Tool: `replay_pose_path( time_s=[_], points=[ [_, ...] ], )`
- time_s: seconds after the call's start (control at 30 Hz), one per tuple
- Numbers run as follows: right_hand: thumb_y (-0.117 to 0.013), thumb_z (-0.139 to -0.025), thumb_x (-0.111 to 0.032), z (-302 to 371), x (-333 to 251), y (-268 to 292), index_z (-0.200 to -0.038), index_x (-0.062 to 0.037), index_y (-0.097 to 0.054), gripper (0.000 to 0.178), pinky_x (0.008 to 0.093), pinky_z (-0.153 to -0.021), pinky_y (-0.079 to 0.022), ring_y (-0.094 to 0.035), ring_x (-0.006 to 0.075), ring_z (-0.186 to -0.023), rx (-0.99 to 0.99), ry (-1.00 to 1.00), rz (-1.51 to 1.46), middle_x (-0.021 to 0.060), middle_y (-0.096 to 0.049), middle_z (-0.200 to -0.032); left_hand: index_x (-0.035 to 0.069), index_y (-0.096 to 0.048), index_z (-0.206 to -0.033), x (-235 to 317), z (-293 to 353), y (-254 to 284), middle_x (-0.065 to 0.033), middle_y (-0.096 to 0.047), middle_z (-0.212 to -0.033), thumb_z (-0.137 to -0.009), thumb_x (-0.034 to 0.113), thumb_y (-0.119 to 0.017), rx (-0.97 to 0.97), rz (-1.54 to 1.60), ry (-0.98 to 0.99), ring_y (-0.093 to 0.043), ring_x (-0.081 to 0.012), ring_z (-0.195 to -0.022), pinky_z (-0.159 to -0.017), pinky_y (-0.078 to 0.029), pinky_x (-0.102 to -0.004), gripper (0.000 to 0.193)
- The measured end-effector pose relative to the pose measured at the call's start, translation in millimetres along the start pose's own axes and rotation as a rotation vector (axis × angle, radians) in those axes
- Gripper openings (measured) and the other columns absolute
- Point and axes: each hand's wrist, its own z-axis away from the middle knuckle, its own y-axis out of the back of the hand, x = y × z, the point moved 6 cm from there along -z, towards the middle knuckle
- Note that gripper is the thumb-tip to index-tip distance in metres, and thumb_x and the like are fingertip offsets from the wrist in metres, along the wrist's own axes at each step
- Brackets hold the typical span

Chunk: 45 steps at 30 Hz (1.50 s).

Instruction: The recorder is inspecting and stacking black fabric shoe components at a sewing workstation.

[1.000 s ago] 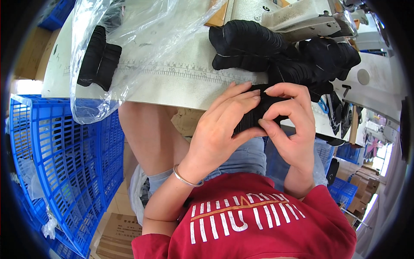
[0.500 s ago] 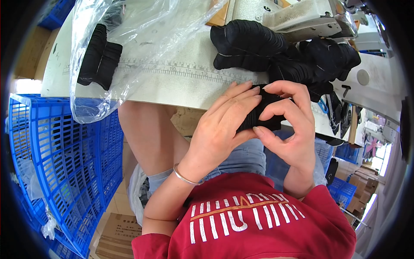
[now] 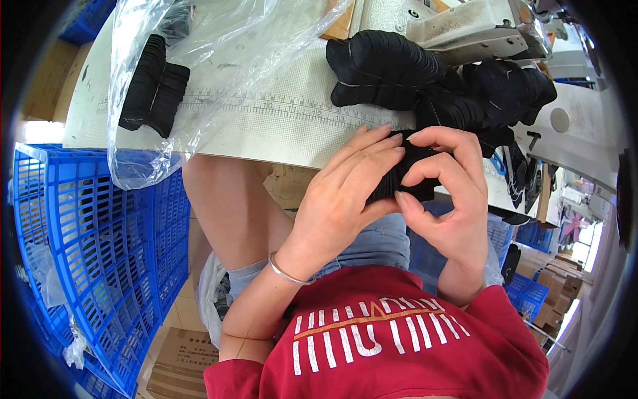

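Observation:
A stack of black fabric pieces point(image 3: 415, 159) sits between my two hands at the table's front edge. My left hand point(image 3: 349, 179) wraps round its left side, fingers over the top and thumb below. At the stack's right side my right hand point(image 3: 455, 186) curls, thumb and fingertips touching the pieces. Just beyond, more black fabric stacks point(image 3: 385, 66) lie bunched on the table, with another heap point(image 3: 508, 90) to their right. A separate black stack point(image 3: 153, 90) rests at the left inside a clear plastic bag point(image 3: 219, 80).
The white table point(image 3: 286, 143) has a ruler scale printed along it. A pale sewing machine point(image 3: 465, 33) stands at the back right. Small tools, including a black T-shaped one point(image 3: 533, 138), lie at the right. Blue plastic crates point(image 3: 106, 246) stand left, near a cardboard box point(image 3: 179, 362).
Both hands keep their hold on the black stack. My right hand has shifted very slightly; everything else looks the same.

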Motion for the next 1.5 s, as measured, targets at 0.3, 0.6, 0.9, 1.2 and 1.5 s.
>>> replay_pose_path(
  time_s=[0.3,0.6,0.9,1.2,1.5],
  points=[
    [-0.075,-0.064,-0.002,3.1,-0.1,-1.3,-0.086,-0.0097,-0.066,0.024,0.0405,-0.084,-0.047,-0.055,0.0301,-0.102,0.016,0.015,-0.022,0.0093,-0.06,-0.116,-0.001,-0.062,-0.112,-4.2,2.9,-0.6,-0.0158,-0.07,-0.117,-0.063,0.01,-0.087,0.061,0.075,0.005,-0.062,-0.0351,-0.122,-0.105,-0.049,-0.0483,0.057],
    [-0.079,-0.066,-0.002,5.5,4.2,-3.2,-0.085,-0.0088,-0.065,0.024,0.0397,-0.085,-0.047,-0.056,0.0295,-0.102,0.018,-0.053,-0.073,0.0085,-0.06,-0.116,-0.001,-0.061,-0.108,-3.1,3.4,-0.4,-0.018,-0.07,-0.117,-0.062,0.007,-0.087,0.071,0.066,-0.029,-0.063,-0.0377,-0.121,-0.105,-0.049,-0.051,0.054],
    [-0.08,-0.063,-0.005,0.7,-4.6,-3.6,-0.084,-0.009,-0.064,0.026,0.0388,-0.081,-0.048,-0.056,0.0282,-0.098,0.0,0.012,-0.027,0.008,-0.06,-0.116,0.0,-0.059,-0.107,-3.7,3.1,-1.0,-0.0171,-0.069,-0.115,-0.062,0.003,-0.086,0.086,0.073,-0.035,-0.063,-0.0373,-0.119,-0.104,-0.05,-0.0498,0.053],
    [-0.081,-0.063,-0.005,3.2,1.0,-5.1,-0.082,-0.0085,-0.063,0.027,0.0393,-0.083,-0.047,-0.056,0.0283,-0.099,-0.004,0.013,-0.074,0.0079,-0.061,-0.115,0.0,-0.059,-0.108,-2.2,3.7,-1.1,-0.016,-0.069,-0.115,-0.062,0.002,-0.085,0.085,0.062,-0.036,-0.063,-0.0363,-0.119,-0.104,-0.051,-0.049,0.053],
    [-0.076,-0.066,-0.001,3.3,1.3,-5.1,-0.083,-0.0079,-0.064,0.022,0.0386,-0.085,-0.047,-0.056,0.0285,-0.101,0.002,-0.032,-0.081,0.0083,-0.061,-0.115,0.001,-0.059,-0.108,-2.8,3.6,-1.1,-0.0155,-0.07,-0.115,-0.06,0.001,-0.085,0.08,0.065,-0.01,-0.063,-0.0358,-0.119,-0.104,-0.051,-0.0482,0.055]
  ],
)
